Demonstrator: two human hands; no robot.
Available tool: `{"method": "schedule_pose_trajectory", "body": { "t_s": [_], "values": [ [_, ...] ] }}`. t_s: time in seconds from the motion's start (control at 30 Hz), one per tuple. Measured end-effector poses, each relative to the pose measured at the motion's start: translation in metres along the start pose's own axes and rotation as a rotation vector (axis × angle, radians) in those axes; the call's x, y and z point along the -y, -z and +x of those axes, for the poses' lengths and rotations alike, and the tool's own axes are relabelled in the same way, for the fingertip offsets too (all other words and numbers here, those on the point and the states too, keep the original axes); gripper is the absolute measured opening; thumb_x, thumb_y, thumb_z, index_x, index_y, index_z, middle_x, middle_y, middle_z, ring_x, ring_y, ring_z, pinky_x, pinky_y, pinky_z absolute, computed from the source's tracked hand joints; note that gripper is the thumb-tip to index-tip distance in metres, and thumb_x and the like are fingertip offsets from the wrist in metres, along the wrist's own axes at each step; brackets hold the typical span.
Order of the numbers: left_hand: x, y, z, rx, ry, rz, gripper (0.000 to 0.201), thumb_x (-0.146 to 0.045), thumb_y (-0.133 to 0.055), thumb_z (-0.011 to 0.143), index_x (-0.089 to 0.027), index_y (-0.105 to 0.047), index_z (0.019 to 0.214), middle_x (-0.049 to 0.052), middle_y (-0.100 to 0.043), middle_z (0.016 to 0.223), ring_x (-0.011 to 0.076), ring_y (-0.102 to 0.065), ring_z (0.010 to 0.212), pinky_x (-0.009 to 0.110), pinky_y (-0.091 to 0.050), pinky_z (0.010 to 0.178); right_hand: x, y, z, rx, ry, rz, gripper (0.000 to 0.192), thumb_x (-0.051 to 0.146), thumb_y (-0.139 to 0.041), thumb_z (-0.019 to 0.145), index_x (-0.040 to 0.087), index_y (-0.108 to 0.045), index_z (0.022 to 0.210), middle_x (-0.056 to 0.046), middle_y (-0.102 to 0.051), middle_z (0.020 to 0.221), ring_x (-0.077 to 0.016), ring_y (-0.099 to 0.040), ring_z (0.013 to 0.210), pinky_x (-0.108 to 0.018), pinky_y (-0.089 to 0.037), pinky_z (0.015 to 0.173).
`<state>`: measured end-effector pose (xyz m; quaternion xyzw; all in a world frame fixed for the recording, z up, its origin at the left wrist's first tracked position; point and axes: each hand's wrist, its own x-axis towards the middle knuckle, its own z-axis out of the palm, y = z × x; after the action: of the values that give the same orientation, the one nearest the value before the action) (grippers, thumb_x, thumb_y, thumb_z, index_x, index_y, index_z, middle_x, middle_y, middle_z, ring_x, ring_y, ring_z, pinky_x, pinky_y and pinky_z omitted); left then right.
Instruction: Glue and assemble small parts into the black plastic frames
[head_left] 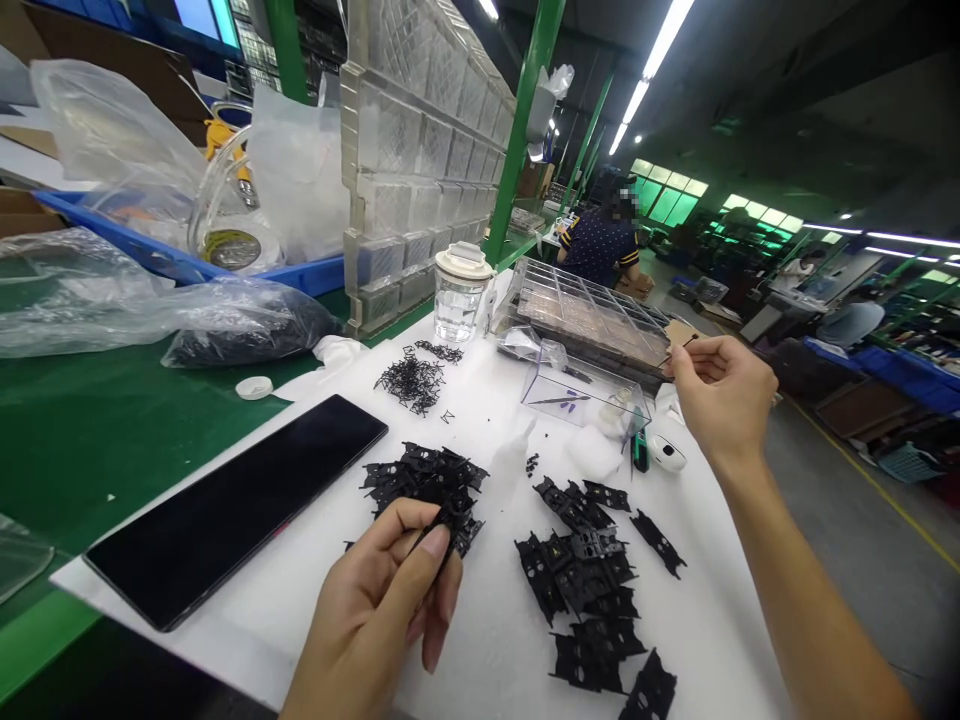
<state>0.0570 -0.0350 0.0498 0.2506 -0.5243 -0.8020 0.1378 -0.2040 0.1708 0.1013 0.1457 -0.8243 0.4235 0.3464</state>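
The left hand pinched a black plastic part at the edge of a pile on the white surface. The right hand, grip closed, held a thin black piece over the compartment tray.

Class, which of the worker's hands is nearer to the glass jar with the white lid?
Right. The right hand is raised beside the compartment tray, right of the glass jar. The left hand is low at the near black parts pile, farther off.
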Motion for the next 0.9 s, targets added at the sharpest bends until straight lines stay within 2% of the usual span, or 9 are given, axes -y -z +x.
{"method": "schedule_pose_trajectory", "body": {
  "t_s": [0.23, 0.33, 0.4, 0.5, 0.57, 0.63, 0.73, 0.83, 0.9],
  "values": [
    [0.008, 0.006, 0.003, 0.064, -0.022, -0.007, 0.036, -0.057, -0.068, 0.090, -0.022, -0.061, 0.094, -0.006, -0.040, 0.060, 0.0108, -0.030, 0.059, 0.020, -0.028, 0.056, -0.018, -0.008, -0.003, 0.153, -0.020, -0.081, 0.018, 0.036, -0.074, 0.081, 0.018, -0.073, 0.081, -0.008, -0.076, 0.075, -0.0248, -0.074, 0.069, -0.036, -0.059, 0.069],
    [0.011, 0.009, 0.004, 0.090, -0.052, 0.007, 0.042, -0.061, -0.057, 0.093, -0.021, -0.068, 0.095, -0.003, -0.045, 0.066, 0.0144, -0.033, 0.066, 0.024, -0.030, 0.061, -0.013, -0.005, -0.003, 0.158, 0.004, -0.121, 0.035, 0.044, -0.080, 0.077, 0.016, -0.077, 0.097, -0.009, -0.076, 0.083, -0.0238, -0.069, 0.065, -0.037, -0.053, 0.064],
    [0.012, 0.010, 0.003, 0.096, -0.058, 0.011, 0.044, -0.061, -0.052, 0.096, -0.021, -0.072, 0.098, -0.002, -0.045, 0.068, 0.0161, -0.036, 0.069, 0.026, -0.033, 0.065, -0.001, 0.000, -0.003, 0.052, 0.047, -0.117, 0.045, 0.048, -0.076, 0.083, 0.015, -0.074, 0.113, -0.011, -0.075, 0.096, -0.0226, -0.066, 0.068, -0.038, -0.050, 0.065],
    [0.013, 0.011, 0.001, 0.083, -0.071, 0.021, 0.048, -0.061, -0.049, 0.099, -0.021, -0.076, 0.101, 0.000, -0.048, 0.074, 0.0189, -0.044, 0.076, 0.028, -0.042, 0.077, 0.028, 0.011, -0.007, -0.091, 0.133, -0.040, 0.042, 0.042, -0.067, 0.092, 0.014, -0.071, 0.123, -0.014, -0.072, 0.103, -0.0241, -0.065, 0.079, -0.038, -0.049, 0.070],
    [0.014, 0.011, 0.000, 0.077, -0.058, 0.003, 0.051, -0.062, -0.050, 0.099, -0.019, -0.078, 0.106, 0.002, -0.053, 0.078, 0.0204, -0.048, 0.082, 0.031, -0.045, 0.088, 0.051, 0.018, -0.015, -0.081, 0.200, 0.053, 0.034, 0.040, -0.064, 0.096, 0.016, -0.072, 0.119, -0.014, -0.071, 0.103, -0.0252, -0.066, 0.087, -0.037, -0.050, 0.073],
    [0.013, 0.013, 0.000, 0.078, -0.026, -0.055, 0.052, -0.062, -0.054, 0.098, -0.018, -0.077, 0.112, 0.003, -0.056, 0.081, 0.0202, -0.051, 0.083, 0.033, -0.047, 0.093, 0.073, 0.022, -0.029, -0.032, 0.280, 0.161, 0.022, 0.036, -0.064, 0.098, 0.018, -0.074, 0.102, -0.011, -0.069, 0.093, -0.0236, -0.064, 0.083, -0.036, -0.049, 0.074],
    [0.013, 0.016, 0.001, 0.131, -0.028, -0.099, 0.049, -0.060, -0.060, 0.096, -0.018, -0.077, 0.113, 0.002, -0.057, 0.080, 0.0179, -0.052, 0.079, 0.031, -0.050, 0.087, 0.102, 0.022, -0.058, 0.130, 0.378, 0.252, 0.033, 0.030, -0.062, 0.100, 0.020, -0.067, 0.069, 0.001, -0.056, 0.059, -0.0135, -0.051, 0.054, -0.029, -0.039, 0.055],
    [0.014, 0.016, 0.000, 0.186, -0.155, 0.013, 0.043, -0.057, -0.064, 0.096, -0.021, -0.075, 0.117, 0.001, -0.057, 0.077, 0.0150, -0.051, 0.070, 0.027, -0.050, 0.071, 0.123, 0.014, -0.087, 0.496, 0.396, 0.338, 0.040, 0.023, -0.055, 0.103, 0.020, -0.060, 0.064, 0.006, -0.046, 0.052, -0.0078, -0.041, 0.045, -0.025, -0.031, 0.046],
    [0.016, 0.015, -0.001, 0.113, -0.257, 0.136, 0.039, -0.052, -0.067, 0.095, -0.024, -0.073, 0.123, 0.001, -0.061, 0.078, 0.0152, -0.053, 0.068, 0.026, -0.050, 0.066, 0.132, 0.008, -0.103, 0.738, 0.318, 0.332, 0.041, 0.028, -0.049, 0.106, 0.020, -0.053, 0.066, 0.007, -0.044, 0.053, -0.0071, -0.039, 0.047, -0.023, -0.030, 0.046]
  ]
}}
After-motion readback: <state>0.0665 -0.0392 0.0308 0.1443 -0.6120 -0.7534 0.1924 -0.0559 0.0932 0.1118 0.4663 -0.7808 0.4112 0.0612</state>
